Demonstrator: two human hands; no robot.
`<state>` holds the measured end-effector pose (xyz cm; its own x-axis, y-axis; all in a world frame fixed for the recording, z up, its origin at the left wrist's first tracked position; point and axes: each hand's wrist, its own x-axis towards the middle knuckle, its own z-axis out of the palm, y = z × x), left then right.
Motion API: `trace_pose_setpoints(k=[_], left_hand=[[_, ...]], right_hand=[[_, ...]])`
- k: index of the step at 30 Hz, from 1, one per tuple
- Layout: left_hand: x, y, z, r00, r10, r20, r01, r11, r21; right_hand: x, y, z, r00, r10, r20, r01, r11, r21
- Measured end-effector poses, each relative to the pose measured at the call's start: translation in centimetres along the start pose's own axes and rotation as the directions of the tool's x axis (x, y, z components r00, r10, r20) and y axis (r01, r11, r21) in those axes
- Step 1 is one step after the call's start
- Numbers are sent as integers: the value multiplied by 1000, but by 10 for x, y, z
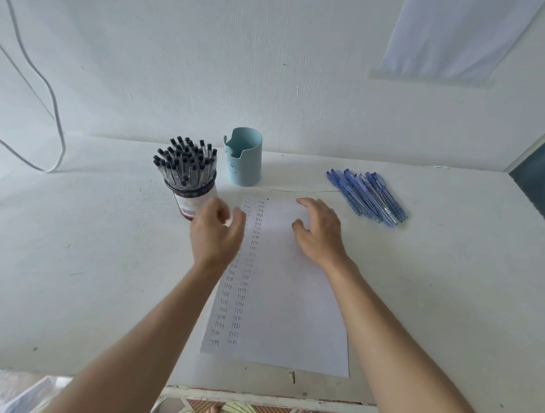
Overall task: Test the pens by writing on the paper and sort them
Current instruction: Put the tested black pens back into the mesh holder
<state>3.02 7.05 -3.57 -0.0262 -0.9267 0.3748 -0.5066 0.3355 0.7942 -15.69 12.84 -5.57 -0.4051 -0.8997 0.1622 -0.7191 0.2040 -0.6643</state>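
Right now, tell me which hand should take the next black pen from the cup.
Left, probably. The left hand is close beside the cup of black pens, open and empty. The right hand rests on the paper, farther from the cup, and could steady it.

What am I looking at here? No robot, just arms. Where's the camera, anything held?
No machine: a person works bare-handed; the single picture comes from a head-worn camera looking down. The left hand hovers, blurred, near a mesh cup of black-capped pens; the right hand rests on the paper, which carries two columns of handwritten marks. A light blue cup stands behind; blue pens lie piled on the white table to the right. Neither hand holds anything.
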Motion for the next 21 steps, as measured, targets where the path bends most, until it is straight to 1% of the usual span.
trace_pose_setpoints(k=[1, 2, 3, 5, 7, 10, 11, 13, 15, 17, 21], left_hand=[[1, 5, 6, 992, 105, 74, -107, 994, 24], [4, 10, 12, 973, 188, 137, -196, 980, 45], [9, 17, 19, 954, 240, 182, -258, 962, 87], [24, 28, 33, 927, 297, 231, -347, 912, 220], [40, 39, 47, 931, 275, 242, -349, 866, 359], [65, 43, 65, 961, 165, 223, -258, 824, 505], [71, 43, 68, 968, 128, 214, -222, 833, 507], [80, 40, 70, 977, 59, 207, -142, 900, 412], [82, 38, 68, 982, 38, 185, -97, 942, 322], [77, 38, 67, 983, 82, 164, -124, 956, 267], [59, 49, 64, 949, 282, 138, -302, 940, 160]], right_hand=[[-2, 8, -5, 999, -28, -30, 27, 998, -49], [-2, 16, -11, 999, -36, -30, 33, 994, -109], [-3, 24, -17, 1000, -26, -5, 24, 984, -174], [-4, 38, -28, 997, -4, 71, 25, 953, -300], [-4, 47, -32, 988, 17, 155, 44, 921, -386], [-6, 49, -31, 980, 27, 195, 63, 895, -441], [-6, 48, -31, 980, 31, 195, 60, 894, -443], [-6, 47, -30, 982, 36, 186, 51, 896, -442], [-6, 47, -30, 983, 36, 179, 46, 901, -431], [-6, 48, -30, 984, 38, 175, 40, 905, -424], [-6, 47, -30, 985, 49, 168, 29, 901, -434]])
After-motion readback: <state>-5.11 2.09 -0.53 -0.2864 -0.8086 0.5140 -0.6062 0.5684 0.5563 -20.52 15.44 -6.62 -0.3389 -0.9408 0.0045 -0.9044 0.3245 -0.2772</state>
